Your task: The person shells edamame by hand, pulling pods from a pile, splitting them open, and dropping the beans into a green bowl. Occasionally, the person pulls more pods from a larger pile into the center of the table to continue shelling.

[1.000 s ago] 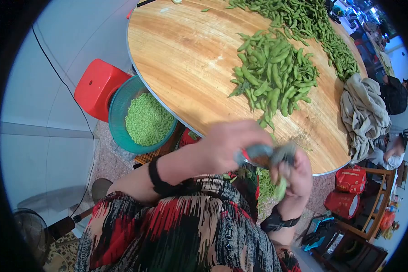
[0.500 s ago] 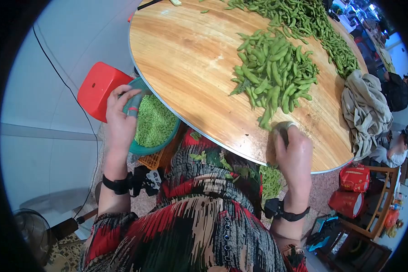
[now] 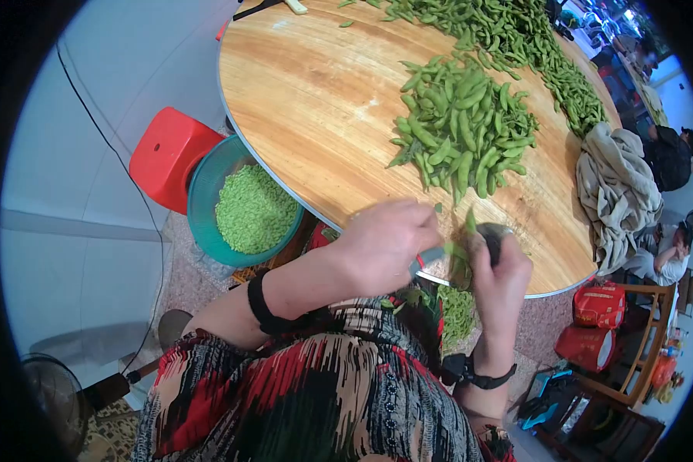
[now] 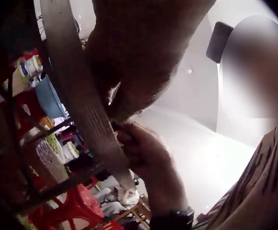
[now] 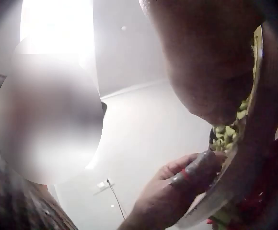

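Observation:
In the head view my left hand (image 3: pixel 385 242) is over the table's near edge, its fingers bent. Its thumb wears a grey cover with a red band, also visible on the left hand (image 5: pixel 165 196) in the right wrist view. Just beside it, my right hand (image 3: pixel 504 266) grips a green soybean pod (image 3: pixel 470 221) between thumb and fingers. The left thumb points at the right fingers; whether it pinches anything I cannot tell. A heap of soybean pods (image 3: pixel 466 127) lies beyond the hands. Shelled green beans (image 3: pixel 252 209) fill part of a teal basket (image 3: pixel 204 196) at the left.
The round wooden table (image 3: pixel 308 100) has a metal rim. More pods (image 3: pixel 516 35) spread along its far side, near a crumpled grey cloth (image 3: pixel 620 192). A red stool (image 3: pixel 169 158) stands behind the basket. Green scraps (image 3: pixel 458 316) lie below the table edge; red bags (image 3: pixel 597 304) sit at the right.
Half a second ago the left hand was over the teal basket; it has come back right, beside the right hand. The right hand has taken a pod from near the heap and drawn slightly back.

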`<state>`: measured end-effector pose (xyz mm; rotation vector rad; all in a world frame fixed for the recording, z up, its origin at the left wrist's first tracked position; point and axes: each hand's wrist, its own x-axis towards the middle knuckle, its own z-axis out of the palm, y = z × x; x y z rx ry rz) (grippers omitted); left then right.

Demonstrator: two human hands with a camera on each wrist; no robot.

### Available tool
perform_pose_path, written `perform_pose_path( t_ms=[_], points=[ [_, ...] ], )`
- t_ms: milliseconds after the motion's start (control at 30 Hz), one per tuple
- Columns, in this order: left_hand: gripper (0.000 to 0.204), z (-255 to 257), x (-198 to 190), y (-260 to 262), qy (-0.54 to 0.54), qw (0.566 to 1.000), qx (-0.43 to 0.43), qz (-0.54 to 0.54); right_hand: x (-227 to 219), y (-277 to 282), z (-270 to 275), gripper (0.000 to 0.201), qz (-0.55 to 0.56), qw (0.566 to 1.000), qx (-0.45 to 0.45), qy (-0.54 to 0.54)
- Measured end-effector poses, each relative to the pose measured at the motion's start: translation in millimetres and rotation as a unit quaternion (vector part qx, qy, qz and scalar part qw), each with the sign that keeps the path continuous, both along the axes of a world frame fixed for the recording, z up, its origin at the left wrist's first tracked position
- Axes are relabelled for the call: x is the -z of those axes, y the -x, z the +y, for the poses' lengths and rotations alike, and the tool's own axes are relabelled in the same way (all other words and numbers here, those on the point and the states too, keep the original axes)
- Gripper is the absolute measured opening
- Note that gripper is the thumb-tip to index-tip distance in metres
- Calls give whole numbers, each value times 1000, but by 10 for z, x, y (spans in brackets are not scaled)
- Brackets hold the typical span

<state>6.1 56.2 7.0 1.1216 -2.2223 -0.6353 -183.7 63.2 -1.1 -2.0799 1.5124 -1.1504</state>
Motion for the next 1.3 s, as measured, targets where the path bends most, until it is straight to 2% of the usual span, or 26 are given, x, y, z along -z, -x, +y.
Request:
perform_pose_path(
  t_ms=[33,67,100,133,167,200,233,300,333,367,433,500,533,600,733,800,867,900,1000,1067,1100,1133,1167,1200,1267,1300],
  points=[
    [24,4,-31,9,-92,993,69,16,1,75,52,14,0,1000,2,0],
    [23,-10,-40,43,-172,980,63,76,-39,144,118,14,-184,970,-4,-161],
    [23,-20,12,94,-173,980,65,75,-115,166,158,14,-359,880,-9,-311],
    [21,-35,105,158,-287,923,81,244,-195,136,183,17,-418,834,-36,-358],
    [19,-47,150,213,-387,824,94,402,-222,118,193,17,-420,834,-34,-355],
    [12,-56,127,251,-458,765,82,445,-241,105,192,19,-473,792,-59,-380],
    [12,-76,145,272,-458,766,84,444,-249,96,187,21,-523,745,-85,-404],
    [8,-106,201,284,-471,695,94,535,-249,82,187,22,-497,763,-95,-403],
    [8,-107,197,281,-471,695,92,535,-248,77,194,23,-477,775,-114,-398],
    [8,-108,173,277,-441,716,67,537,-247,75,203,25,-457,787,-133,-393],
    [8,-120,118,265,-408,736,43,538,-230,80,203,27,-458,786,-142,-390],
    [10,-126,72,245,-383,783,2,491,-232,80,202,29,-459,786,-150,-386],
    [10,-134,62,241,-382,783,3,491,-240,73,200,27,-468,775,-145,-399],
    [12,-137,55,235,-346,833,-15,432,-256,51,196,25,-478,763,-138,-412],
    [9,-124,118,283,-335,830,-12,445,-254,16,149,19,-459,773,-115,-424],
    [10,-137,132,275,-358,781,90,505,-262,1,143,18,-461,773,-112,-422],
    [8,-186,158,210,-374,785,123,479,-299,-25,153,16,-492,735,-114,-452],
    [6,-196,167,186,-391,787,157,451,-294,-28,152,16,-491,735,-115,-454],
    [6,-171,96,240,-410,792,113,437,-217,-20,151,14,-516,708,-106,-471],
    [7,-92,9,291,-393,809,82,429,-60,-27,176,12,-399,851,-76,-333],
    [8,-67,-14,307,-375,825,51,419,-52,-42,177,12,-398,851,-77,-333],
    [12,-75,11,309,-327,870,21,368,-48,-60,174,12,-342,893,-60,-287],
    [12,-87,20,301,-326,870,21,369,-50,-67,171,12,-284,928,-43,-238],
    [13,-99,28,283,-337,858,39,386,-59,-44,169,12,-283,928,-43,-237],
    [14,-126,51,240,-349,844,55,403,-92,43,156,14,-404,843,-68,-349],
    [18,-140,64,210,-398,814,79,417,-115,68,155,14,-405,842,-68,-350]
  ],
)
